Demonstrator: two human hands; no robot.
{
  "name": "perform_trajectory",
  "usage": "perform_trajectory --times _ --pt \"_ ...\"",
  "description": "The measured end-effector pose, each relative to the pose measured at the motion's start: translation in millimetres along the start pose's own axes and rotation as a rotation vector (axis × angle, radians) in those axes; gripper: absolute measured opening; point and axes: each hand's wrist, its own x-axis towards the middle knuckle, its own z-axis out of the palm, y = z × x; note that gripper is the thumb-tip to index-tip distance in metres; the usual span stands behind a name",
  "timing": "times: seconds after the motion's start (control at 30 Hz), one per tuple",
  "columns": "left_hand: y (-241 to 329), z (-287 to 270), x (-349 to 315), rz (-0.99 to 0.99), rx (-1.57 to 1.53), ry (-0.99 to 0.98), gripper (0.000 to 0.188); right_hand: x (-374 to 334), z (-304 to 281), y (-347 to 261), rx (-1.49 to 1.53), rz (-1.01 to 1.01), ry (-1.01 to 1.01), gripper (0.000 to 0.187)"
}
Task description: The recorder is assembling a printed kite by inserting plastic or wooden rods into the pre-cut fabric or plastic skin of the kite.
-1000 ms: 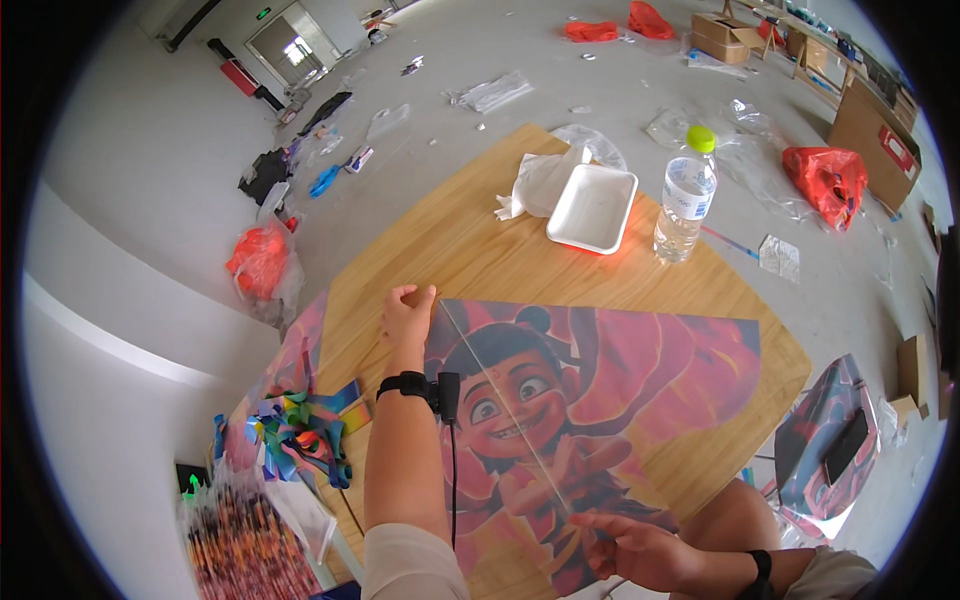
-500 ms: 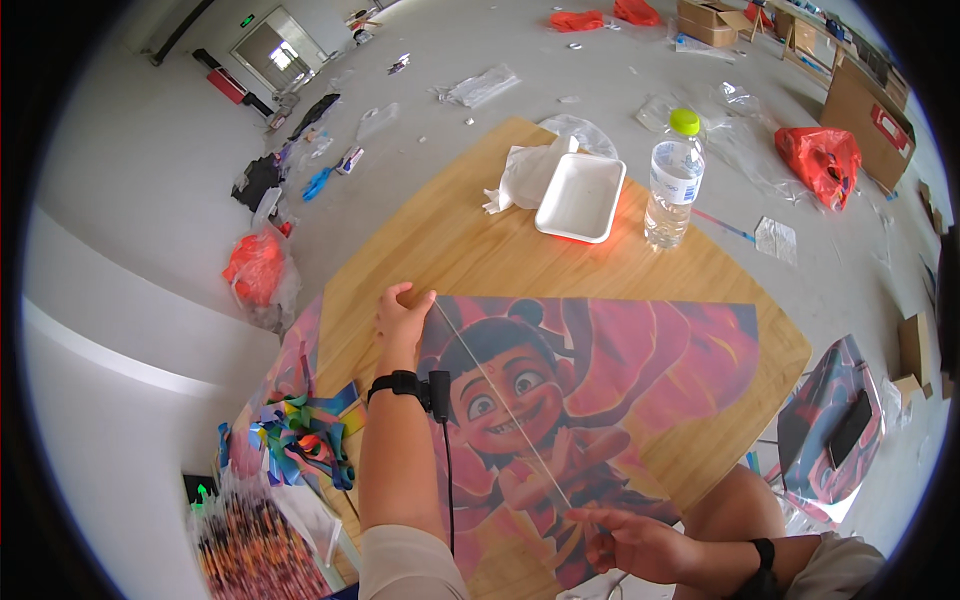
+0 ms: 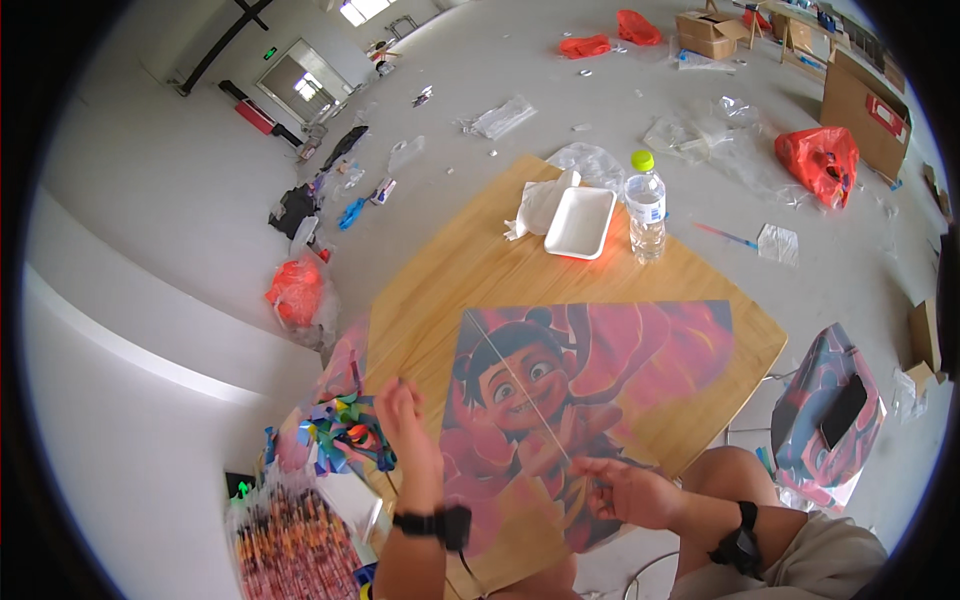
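A printed sheet point(image 3: 640, 350) with a pink and purple cartoon figure lies on the wooden tabletop. A thin pale rod point(image 3: 515, 382) runs slantwise over it, from the upper left corner to my right hand point(image 3: 635, 492). The fingers of that hand are pinched on the rod's lower end. My left hand point(image 3: 405, 415) is off the sheet, left of its edge, with loosely bent, slightly blurred fingers and nothing visible in them. Close beside it lies a heap of colourful ribbons point(image 3: 345, 432).
A white tray point(image 3: 580, 222), crumpled tissue point(image 3: 540, 208) and a clear bottle point(image 3: 647, 215) with a green cap stand on the table's far part. A bundle of plastic-wrapped sticks point(image 3: 295, 540) is at lower left. A phone point(image 3: 844, 412) rests on a printed seat at right.
My left hand has left the sheet's upper left corner and moved down and left toward the ribbons. My right hand still pinches the rod. The view has shifted somewhat.
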Motion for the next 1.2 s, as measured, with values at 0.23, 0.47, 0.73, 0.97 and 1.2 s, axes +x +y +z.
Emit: perform_trajectory --times 0.23,0.47,0.73,0.97,1.2 --pt "40 -88 -235 -0.377 0.098 -0.281 0.015 -1 1 -4 -0.011 -0.067 -0.114 0.063" --pt "64 -114 -296 -0.432 0.426 -1.068 0.022 4 -2 5 -0.054 -0.086 -0.151 0.067" --pt "14 -42 -186 0.124 0.774 -0.722 0.033 5 -1 11 -0.128 -0.072 -0.102 0.07" --pt "-68 -6 -129 0.392 0.751 -0.493 0.035 6 -6 9 -0.078 -0.013 -0.107 0.07" --pt "-69 3 -128 0.374 0.612 -0.636 0.048 1 -4 2 -0.093 -0.049 -0.046 0.071"
